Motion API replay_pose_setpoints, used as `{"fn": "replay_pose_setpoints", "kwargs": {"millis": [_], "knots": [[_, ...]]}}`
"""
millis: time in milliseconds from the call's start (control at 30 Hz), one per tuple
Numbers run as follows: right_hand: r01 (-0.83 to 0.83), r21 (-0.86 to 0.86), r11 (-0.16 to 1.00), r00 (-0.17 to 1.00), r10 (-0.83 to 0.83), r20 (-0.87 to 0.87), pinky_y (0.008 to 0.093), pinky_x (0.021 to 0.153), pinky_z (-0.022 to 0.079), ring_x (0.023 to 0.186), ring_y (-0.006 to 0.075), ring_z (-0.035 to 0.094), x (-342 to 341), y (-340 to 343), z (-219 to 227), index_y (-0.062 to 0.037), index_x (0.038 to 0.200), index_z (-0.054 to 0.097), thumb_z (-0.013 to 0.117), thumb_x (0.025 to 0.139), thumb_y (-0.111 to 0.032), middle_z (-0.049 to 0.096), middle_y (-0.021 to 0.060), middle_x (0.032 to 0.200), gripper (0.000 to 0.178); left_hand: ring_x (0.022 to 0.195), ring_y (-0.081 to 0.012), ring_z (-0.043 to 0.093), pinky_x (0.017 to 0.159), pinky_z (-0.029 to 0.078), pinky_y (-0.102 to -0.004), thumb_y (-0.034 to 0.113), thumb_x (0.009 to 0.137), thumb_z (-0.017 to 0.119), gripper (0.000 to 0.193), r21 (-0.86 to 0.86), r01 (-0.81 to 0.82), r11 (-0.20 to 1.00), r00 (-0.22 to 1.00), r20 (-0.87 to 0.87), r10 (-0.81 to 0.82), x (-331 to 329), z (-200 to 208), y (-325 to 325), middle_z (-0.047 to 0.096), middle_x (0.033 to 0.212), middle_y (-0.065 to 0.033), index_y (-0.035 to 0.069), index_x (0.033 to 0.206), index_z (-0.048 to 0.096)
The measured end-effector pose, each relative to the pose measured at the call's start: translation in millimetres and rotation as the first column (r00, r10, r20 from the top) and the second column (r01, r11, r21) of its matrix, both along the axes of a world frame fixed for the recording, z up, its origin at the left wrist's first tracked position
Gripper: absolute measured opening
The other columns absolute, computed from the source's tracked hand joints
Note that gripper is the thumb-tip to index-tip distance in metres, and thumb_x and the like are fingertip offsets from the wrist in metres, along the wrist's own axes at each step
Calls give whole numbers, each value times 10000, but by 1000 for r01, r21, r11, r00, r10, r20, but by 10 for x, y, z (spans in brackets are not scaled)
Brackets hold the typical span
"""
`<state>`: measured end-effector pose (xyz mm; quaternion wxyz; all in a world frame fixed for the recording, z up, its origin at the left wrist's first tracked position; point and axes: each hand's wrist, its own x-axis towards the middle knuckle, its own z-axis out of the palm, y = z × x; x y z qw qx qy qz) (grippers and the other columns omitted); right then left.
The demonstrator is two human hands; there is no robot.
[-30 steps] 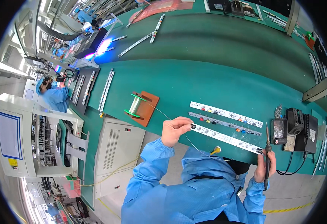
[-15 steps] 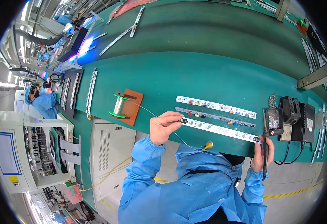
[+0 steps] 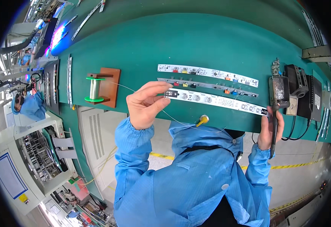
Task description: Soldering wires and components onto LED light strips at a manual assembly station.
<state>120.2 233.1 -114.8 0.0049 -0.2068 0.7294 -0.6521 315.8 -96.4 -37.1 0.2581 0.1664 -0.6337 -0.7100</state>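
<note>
A long white circuit board strip (image 3: 226, 102) with clear round lenses and black end connectors is held above the near edge of the bench. My left hand (image 3: 146, 104) pinches its left end between thumb and fingers. My right hand (image 3: 270, 130) is closed around a dark soldering iron (image 3: 274, 132), and its fingertips also touch the strip's right end. Just beyond lie two more board strips, a white one (image 3: 207, 75) and a greyer one (image 3: 209, 87), both with coloured connectors. Solder wire from a green-ended spool (image 3: 94, 90) passes behind my left hand.
The spool sits on a brown stand (image 3: 113, 89) at the left of the green bench (image 3: 135, 45). A dark tray (image 3: 279, 90) and a black soldering station (image 3: 310, 96) stand at right. A yellow-tipped piece (image 3: 202, 120) is by the near edge. Another person (image 3: 33, 106) is far left.
The whole view has shifted, so the bench and hands appear higher in the picture. Both hands keep their hold, and the held strip has barely moved relative to the strips on the bench.
</note>
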Motion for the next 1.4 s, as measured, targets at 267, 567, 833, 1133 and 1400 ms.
{"fn": "replay_pose_setpoints", "kwargs": {"millis": [267, 567, 833, 1133, 1400], "knots": [[-17, -11, 1000, 999, 16, -30, 409, 1029, 421, 1181, 291, 581, 22, -5, 5, -33, 1318, 477, 629, 860, 72, 608, 228, 1231, 494, 1004, -227, 647, 828, 557, -303, -145, 792, 650, 240, -70, -1, 998, 999, 37, 4, 69, 59, 29, 647, 1091, -180, -61, 1011, 703], [-22, -28, 999, 997, 19, -81, 420, 1033, 429, 1177, 309, 586, 33, 1, 22, -34, 1308, 489, 638, 842, 89, 591, 217, 1244, 505, 865, -157, 640, 714, 522, -239, -118, 791, 670, 175, -137, -14, 991, 991, 129, 32, 60, 24, 0, 667, 1018, -154, -48, 944, 716], [-17, -74, 997, 1000, 15, -20, 446, 1029, 423, 1155, 337, 594, 90, -51, 86, -21, 1297, 486, 658, 807, 110, 616, 235, 1192, 535, 856, -150, 635, 706, 507, -223, -119, 788, 647, 179, -193, -36, 981, 988, 140, 64, 80, -23, -34, 667, 1026, -150, -65, 947, 710], [-60, -104, 993, 997, 54, -62, 458, 1020, 439, 1138, 342, 605, 63, -23, 110, -18, 1287, 494, 669, 802, 106, 571, 216, 1238, 530, 1013, -223, 634, 850, 543, -291, -122, 803, 661, 313, -183, -4, 983, 997, 79, 19, 83, -45, -32, 602, 1193, -221, -72, 1112, 665], [-86, -138, 987, 996, 81, -45, 466, 1018, 441, 1136, 341, 606, 51, -10, 45, -19, 1292, 494, 669, 804, 112, 559, 203, 1254, 535, 1038, -242, 630, 854, 553, -298, -149, 800, 648, 329, -210, 3, 978, 998, 60, 10, 75, 20, -23, 593, 1200, -223, -81, 1122, 651]]}}
